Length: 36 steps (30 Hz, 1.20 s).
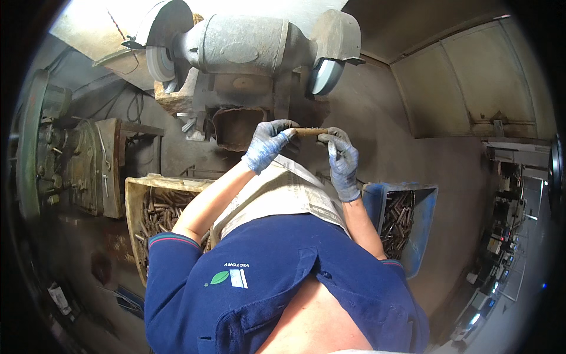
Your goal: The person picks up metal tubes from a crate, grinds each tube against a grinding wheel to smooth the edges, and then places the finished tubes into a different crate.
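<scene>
Between my two hands is a short, brownish metal rod (310,131), held roughly level from side to side. My left hand (267,145), in a blue-grey work glove, is closed on its left end. The gloved fingers of my right hand (342,159) pinch the right end. Just beyond the rod stands a grey bench grinder (243,46). Its left wheel (158,64) and right wheel (328,76) are both apart from the rod. Whether the wheels turn, I cannot tell.
A yellowish bin (134,221) at my left and a blue bin (427,230) at my right hold many similar rods. Newspaper (277,192) covers my lap. Green machinery (35,147) stands far left; a box-like opening (239,127) lies below the grinder.
</scene>
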### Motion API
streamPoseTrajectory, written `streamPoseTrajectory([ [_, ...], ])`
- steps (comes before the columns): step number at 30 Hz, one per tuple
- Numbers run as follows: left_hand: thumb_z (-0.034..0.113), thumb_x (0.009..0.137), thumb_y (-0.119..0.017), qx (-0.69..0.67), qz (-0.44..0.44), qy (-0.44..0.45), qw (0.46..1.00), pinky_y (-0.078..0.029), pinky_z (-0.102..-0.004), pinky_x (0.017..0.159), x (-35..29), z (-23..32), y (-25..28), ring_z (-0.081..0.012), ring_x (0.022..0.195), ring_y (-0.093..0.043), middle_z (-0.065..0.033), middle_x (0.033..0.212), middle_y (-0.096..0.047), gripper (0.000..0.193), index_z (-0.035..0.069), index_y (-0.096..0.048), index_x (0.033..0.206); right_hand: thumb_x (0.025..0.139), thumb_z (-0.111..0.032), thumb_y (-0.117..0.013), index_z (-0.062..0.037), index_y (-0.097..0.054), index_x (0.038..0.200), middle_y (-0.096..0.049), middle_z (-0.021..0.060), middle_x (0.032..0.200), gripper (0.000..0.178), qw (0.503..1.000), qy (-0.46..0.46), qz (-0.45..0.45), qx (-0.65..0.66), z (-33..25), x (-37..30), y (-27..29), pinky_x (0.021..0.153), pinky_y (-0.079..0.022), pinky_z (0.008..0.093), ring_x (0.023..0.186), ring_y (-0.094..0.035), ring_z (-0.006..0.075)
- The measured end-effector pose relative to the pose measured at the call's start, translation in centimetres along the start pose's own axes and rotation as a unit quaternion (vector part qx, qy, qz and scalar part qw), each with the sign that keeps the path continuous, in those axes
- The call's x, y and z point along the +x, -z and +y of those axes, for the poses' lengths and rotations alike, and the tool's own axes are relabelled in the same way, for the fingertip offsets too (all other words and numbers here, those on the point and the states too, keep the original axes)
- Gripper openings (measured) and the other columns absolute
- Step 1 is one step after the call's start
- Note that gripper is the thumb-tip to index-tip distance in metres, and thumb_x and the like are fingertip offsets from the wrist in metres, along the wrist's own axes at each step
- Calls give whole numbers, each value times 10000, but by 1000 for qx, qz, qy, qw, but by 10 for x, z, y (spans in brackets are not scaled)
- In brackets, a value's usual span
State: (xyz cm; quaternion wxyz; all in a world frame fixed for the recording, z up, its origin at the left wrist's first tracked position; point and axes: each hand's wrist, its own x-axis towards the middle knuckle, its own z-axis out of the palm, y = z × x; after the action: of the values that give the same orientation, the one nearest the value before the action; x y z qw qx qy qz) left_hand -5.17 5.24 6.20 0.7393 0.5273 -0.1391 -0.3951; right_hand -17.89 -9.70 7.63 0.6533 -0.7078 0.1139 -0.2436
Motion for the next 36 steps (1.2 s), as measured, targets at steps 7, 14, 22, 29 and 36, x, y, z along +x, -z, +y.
streamPoseTrajectory([
  [7, 57, 870, -572, 23, 40, -20, 999, -546, -269, 667, 26, 1, -11, -128, 767, -612, -114, 923, -645, 232, -63, -581, 1068, 877, 21, -516, 36, -642, 975, -524, 91, 1069, 160, 995, -19, -13, 100, 9, 28, 16, 844, -513, 311, 946, -581, 181],
  [14, 42, 847, -601, 97, 133, -89, 982, -527, -239, 655, 45, -13, -20, -94, 746, -604, -84, 882, -654, 198, -34, -602, 1030, 894, -54, -511, 43, -640, 977, -524, 122, 1110, 182, 994, -17, -1, 111, 36, 43, 31, 879, -497, 349, 985, -569, 211],
  [22, 30, 832, -617, 39, 169, -46, 984, -519, -243, 647, 67, -21, -28, -113, 699, -615, -75, 825, -654, 152, -53, -618, 959, 884, -35, -513, 46, -636, 989, -539, 138, 1126, 181, 989, -34, 4, 143, 51, 52, 38, 893, -492, 365, 1000, -573, 231],
  [29, -9, 841, -581, -97, 161, -31, 982, -567, -293, 682, 97, -48, -36, -173, 727, -631, -99, 851, -644, 96, -46, -621, 921, 898, -60, -519, 44, -622, 1024, -590, 130, 1091, 192, 999, -33, 12, 9, 86, 65, 60, 908, -476, 359, 995, -583, 214],
  [36, 13, 848, -587, -204, 189, 8, 960, -543, -278, 686, 121, -67, -52, -185, 704, -628, -94, 826, -643, 94, -36, -617, 922, 904, -96, -539, 29, -632, 1002, -648, 104, 967, 185, 995, -88, 38, -2, 96, 77, 76, 860, -485, 309, 898, -614, 177],
])
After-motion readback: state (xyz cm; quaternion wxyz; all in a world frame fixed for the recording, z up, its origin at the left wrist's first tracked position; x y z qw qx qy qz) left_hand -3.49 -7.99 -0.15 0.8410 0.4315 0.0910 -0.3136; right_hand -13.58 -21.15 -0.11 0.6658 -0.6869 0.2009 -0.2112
